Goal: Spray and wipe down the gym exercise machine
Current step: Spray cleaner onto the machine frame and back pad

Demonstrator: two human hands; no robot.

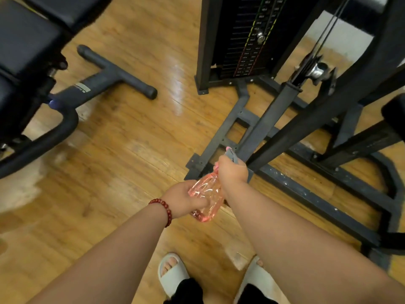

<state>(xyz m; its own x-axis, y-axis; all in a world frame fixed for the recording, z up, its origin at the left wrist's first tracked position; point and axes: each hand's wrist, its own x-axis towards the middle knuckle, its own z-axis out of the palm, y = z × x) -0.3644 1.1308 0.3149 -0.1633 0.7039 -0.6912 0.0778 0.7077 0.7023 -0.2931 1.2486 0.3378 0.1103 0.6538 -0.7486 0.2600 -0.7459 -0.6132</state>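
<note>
Closest to me are two bare forearms, running up from the lower edge toward the middle of my view. A pair of pale grey slide slippers (173, 274) stands below them at six o'clock on the glossy honey-coloured wooden plank floor (122, 141). A string of dark red round beads (164, 209) circles the left wrist.

Both forearms meet on a translucent pink plastic spray bottle (207, 194). It is held in the air just below centre at six o'clock, tilted so its grey spray head (231, 155) points to one o'clock. The left grip (180, 198) is clamped on the bottle's lower body, fingers curled beneath it. The right grip (233, 170) is clamped round the neck just under the spray head; I cannot tell from here whether a finger lies on the trigger.

That spray head sits just in front of the black steel cable exercise machine (282, 110), which fills my view from twelve round to four o'clock. Its slanted grey post stands right beside the nozzle, and its floor frame spreads low at four o'clock, the paint speckled with pale marks. At one o'clock is the black weight stack (245, 40) with a silver selector pin (260, 37) in it. Dark cables (326, 34) run down to a shiny metal pulley (318, 70) at two o'clock.

At ten o'clock — well apart from the bottle — is a black padded workout bench (26, 38), its dark T-shaped foot bar (116, 73) lying on the floor at eleven.
</note>
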